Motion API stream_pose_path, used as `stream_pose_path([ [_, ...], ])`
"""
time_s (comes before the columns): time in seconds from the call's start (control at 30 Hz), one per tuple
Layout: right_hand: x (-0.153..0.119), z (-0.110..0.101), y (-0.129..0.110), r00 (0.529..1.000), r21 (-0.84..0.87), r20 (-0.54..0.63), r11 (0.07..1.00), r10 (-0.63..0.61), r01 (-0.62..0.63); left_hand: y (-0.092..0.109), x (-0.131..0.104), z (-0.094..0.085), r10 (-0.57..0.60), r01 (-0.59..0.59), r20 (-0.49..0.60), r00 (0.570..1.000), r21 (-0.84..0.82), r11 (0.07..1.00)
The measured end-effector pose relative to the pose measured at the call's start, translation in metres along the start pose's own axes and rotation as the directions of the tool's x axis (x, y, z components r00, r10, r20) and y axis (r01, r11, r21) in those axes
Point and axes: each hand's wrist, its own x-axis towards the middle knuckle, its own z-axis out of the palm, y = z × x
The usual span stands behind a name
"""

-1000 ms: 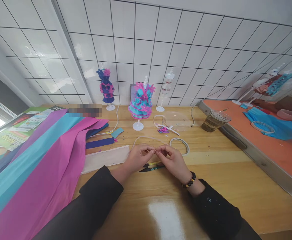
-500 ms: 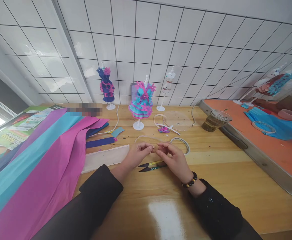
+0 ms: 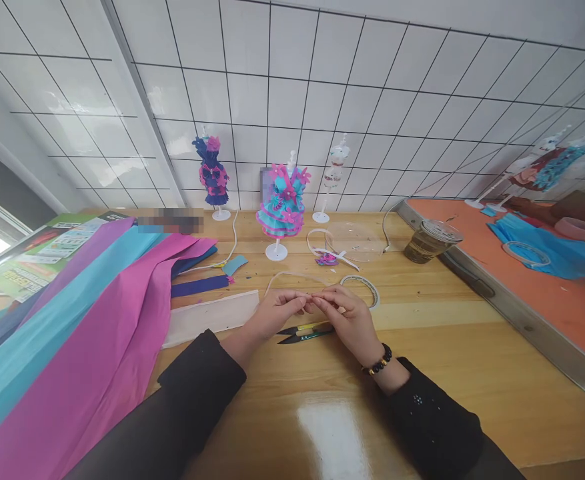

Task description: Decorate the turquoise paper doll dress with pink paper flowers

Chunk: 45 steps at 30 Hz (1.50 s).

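My left hand [image 3: 278,313] and my right hand [image 3: 346,317] meet over the table, thumbs and forefingers pinched together tip to tip. Whatever lies between the fingertips is too small to make out. A thin pale strip [image 3: 292,273] curves just behind the hands; whether either hand holds it cannot be told. Below the fingers lie thread snips [image 3: 302,332] with dark blades, partly covered by my right hand. A roll of tape [image 3: 372,293] rests by the right knuckles. Left of my left hand is a flat whitish strip [image 3: 212,318].
A small dress form in a turquoise and pink paper dress [image 3: 281,207] stands behind the hands, with a navy-dressed form [image 3: 214,173] and a white form [image 3: 335,170] beside it. Coloured crepe sheets [image 3: 87,353] cover the left. A dark plastic cup [image 3: 429,243] stands right, near an orange surface [image 3: 547,320].
My right fingertips have moved slightly left and now touch those of my left hand; a small gap showed between them before. Things on the table have stayed put.
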Motion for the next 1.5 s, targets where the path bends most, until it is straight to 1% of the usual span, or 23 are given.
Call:
stream_pose_path([
  [0.07,0.001,0.000,-0.002,0.999,0.054,0.018,0.998,0.042,-0.043,0.000,0.000,0.000,0.002,-0.002,-0.022,1.000,-0.002,1.000],
  [0.13,0.001,0.001,-0.004,0.998,0.082,0.032,0.995,0.062,-0.064,-0.002,0.000,0.000,0.000,-0.001,-0.038,0.999,-0.045,0.999],
  [0.27,0.000,0.002,-0.007,0.997,0.082,0.019,0.994,0.072,-0.073,-0.011,0.003,-0.004,-0.062,0.054,-0.025,0.998,-0.254,0.966],
  [0.37,-0.001,0.001,-0.009,0.996,0.085,0.024,0.992,0.089,-0.090,-0.014,0.004,-0.008,-0.073,0.058,-0.035,0.997,-0.330,0.942],
  [0.43,-0.001,0.001,-0.010,0.995,0.079,0.045,0.993,0.086,-0.090,-0.014,0.005,-0.008,-0.067,0.053,-0.030,0.997,-0.336,0.940],
  [0.53,-0.001,0.001,-0.010,0.995,0.057,0.063,0.995,0.079,-0.083,-0.013,0.004,-0.007,-0.059,0.061,0.017,0.998,-0.330,0.942],
  [0.7,-0.002,0.001,-0.010,0.994,0.008,0.103,0.999,0.043,-0.045,-0.012,0.003,-0.005,-0.044,0.072,0.111,0.993,-0.258,0.963],
  [0.8,-0.003,0.001,-0.008,0.992,-0.025,0.125,1.000,0.020,-0.017,-0.011,0.003,-0.004,-0.035,0.066,0.142,0.989,-0.219,0.974],
  [0.97,-0.001,0.000,-0.004,0.994,-0.065,0.109,0.998,0.017,-0.010,-0.011,0.003,-0.004,-0.041,0.068,0.125,0.991,-0.218,0.974],
  [1.27,-0.001,0.002,0.001,0.998,0.026,0.060,0.999,0.025,-0.027,-0.014,0.004,-0.005,-0.053,0.071,0.074,0.996,-0.269,0.961],
  [1.5,-0.001,0.003,-0.001,0.996,0.062,0.085,0.997,0.041,-0.046,-0.013,0.004,-0.005,-0.064,0.076,0.053,0.997,-0.270,0.960],
])
